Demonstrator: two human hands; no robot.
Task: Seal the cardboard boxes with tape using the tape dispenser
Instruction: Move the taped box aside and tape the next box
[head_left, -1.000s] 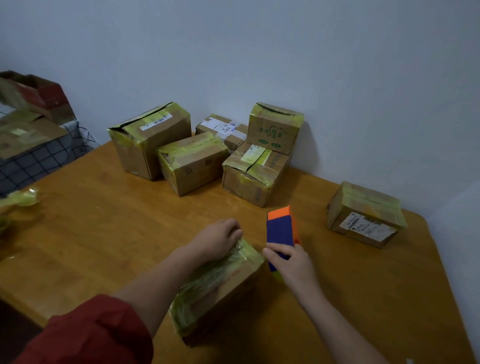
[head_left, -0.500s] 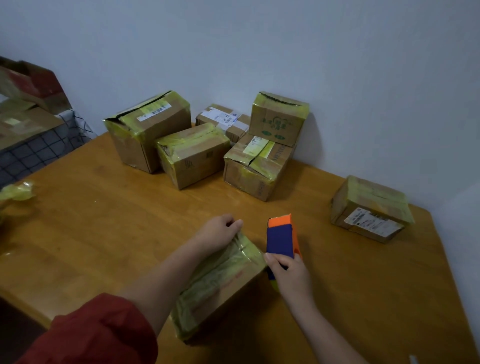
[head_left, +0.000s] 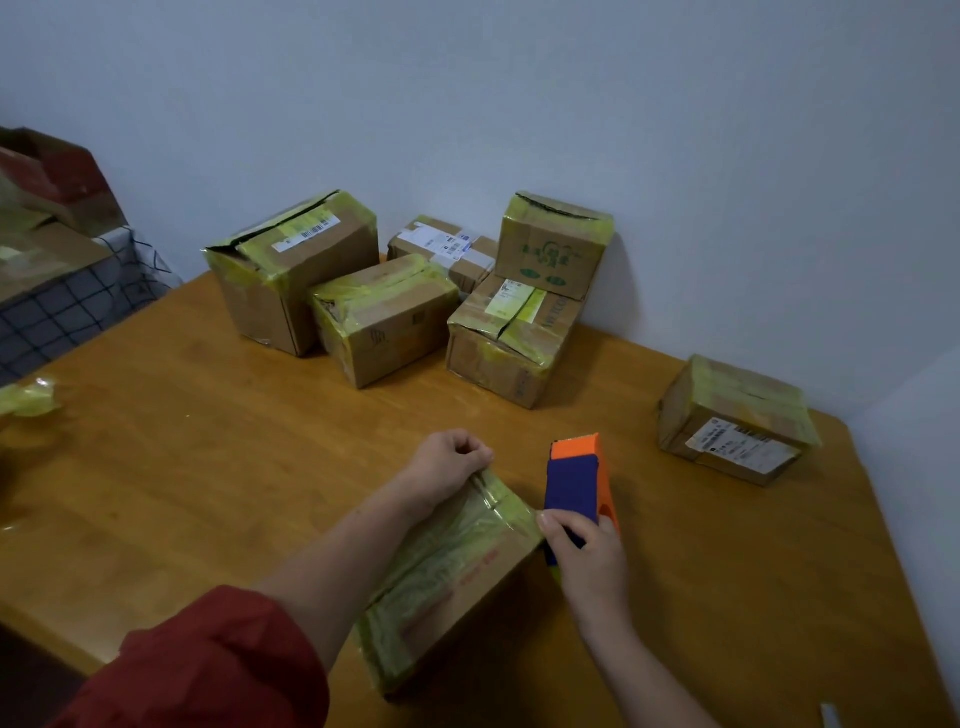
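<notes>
A long cardboard box (head_left: 457, 582) wrapped in yellow-green tape lies on the wooden table (head_left: 208, 441) in front of me. My left hand (head_left: 449, 460) sits at the box's far end, fingers curled and pinching the tape there. My right hand (head_left: 584, 551) grips the blue and orange tape dispenser (head_left: 574, 480), which stands against the box's right far corner. Tape runs from the dispenser onto the box top.
Several taped boxes (head_left: 384, 317) stand along the back wall, one small box (head_left: 553, 244) stacked on another. A separate taped box (head_left: 735, 421) sits at the right. A crumpled tape scrap (head_left: 28, 400) lies at the left edge. More boxes on a checked cloth (head_left: 57, 306) are at far left.
My right hand has drawn the dispenser a little closer to the box's corner. My left hand stays on the box's far end. The camera has tilted slightly.
</notes>
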